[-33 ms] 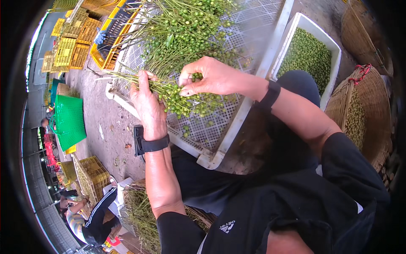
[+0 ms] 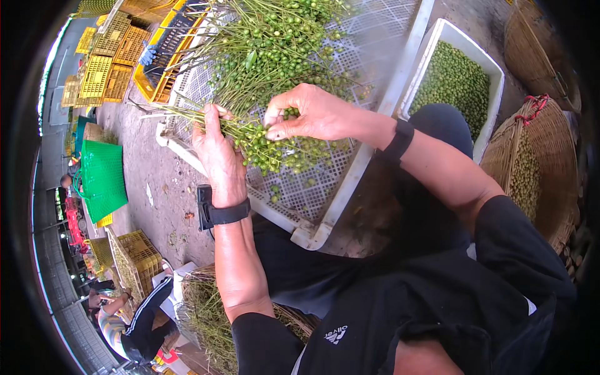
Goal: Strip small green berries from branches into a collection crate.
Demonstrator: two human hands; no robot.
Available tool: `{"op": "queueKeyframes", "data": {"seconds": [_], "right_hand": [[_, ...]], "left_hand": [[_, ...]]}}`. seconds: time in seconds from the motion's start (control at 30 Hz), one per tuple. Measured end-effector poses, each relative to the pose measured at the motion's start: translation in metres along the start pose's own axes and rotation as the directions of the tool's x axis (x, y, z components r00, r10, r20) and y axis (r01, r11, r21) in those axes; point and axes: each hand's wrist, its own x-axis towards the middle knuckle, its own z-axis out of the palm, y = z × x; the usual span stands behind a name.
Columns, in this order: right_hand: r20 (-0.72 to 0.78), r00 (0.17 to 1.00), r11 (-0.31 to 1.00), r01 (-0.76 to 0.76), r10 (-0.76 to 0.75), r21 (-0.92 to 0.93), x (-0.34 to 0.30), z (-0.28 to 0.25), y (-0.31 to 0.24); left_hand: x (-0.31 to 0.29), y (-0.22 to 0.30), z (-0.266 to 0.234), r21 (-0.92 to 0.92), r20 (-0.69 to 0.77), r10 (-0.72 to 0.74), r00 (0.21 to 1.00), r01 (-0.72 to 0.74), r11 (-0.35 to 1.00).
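Note:
My left hand is closed round the stems of a bunch of small round green fruits, the bare stem ends pointing out to the left. From the right my right hand reaches into this bunch, thumb and fingers curled together, with a few green fruits visible inside the curl. Both hands are above the near part of a white perforated tray. Farther back on the tray lies a big heap of fruit-laden stems. A few loose fruits lie on the mesh below my hands.
Right of the tray stand a white tub of loose green fruits and a wicker basket holding more. Bare stems are piled at lower left. A green basket, yellow crates and another person are at the left.

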Motion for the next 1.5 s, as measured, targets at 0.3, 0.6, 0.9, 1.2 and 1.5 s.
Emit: {"op": "queueKeyframes", "data": {"seconds": [0.3, 0.6, 0.9, 1.2, 1.5], "right_hand": [[0.217, 0.943, 0.748, -0.332, 0.251, 0.574, -0.006, -0.013, -0.018], [0.187, 0.945, 0.819, -0.325, 0.268, 0.473, -0.006, -0.013, -0.013], [0.128, 0.943, 0.728, -0.319, 0.307, 0.607, -0.004, -0.021, 0.01], [0.027, 0.945, 0.915, -0.324, 0.327, 0.239, -0.005, -0.007, -0.015], [0.144, 0.951, 0.556, -0.279, 0.274, 0.783, -0.003, -0.021, -0.011]], "left_hand": [[-0.002, 0.0, -0.001, 0.024, -0.007, -0.06, 0.998, 0.06, 0.998], [-0.001, -0.001, -0.004, -0.013, 0.023, -0.096, 0.995, 0.096, 0.995], [-0.003, -0.001, -0.002, 0.066, -0.029, 0.034, 0.999, -0.032, 0.997], [-0.002, -0.003, -0.004, 0.027, 0.002, -0.016, 1.0, 0.016, 1.0], [0.004, -0.004, -0.008, -0.015, 0.028, -0.095, 0.995, 0.095, 0.995]]}}
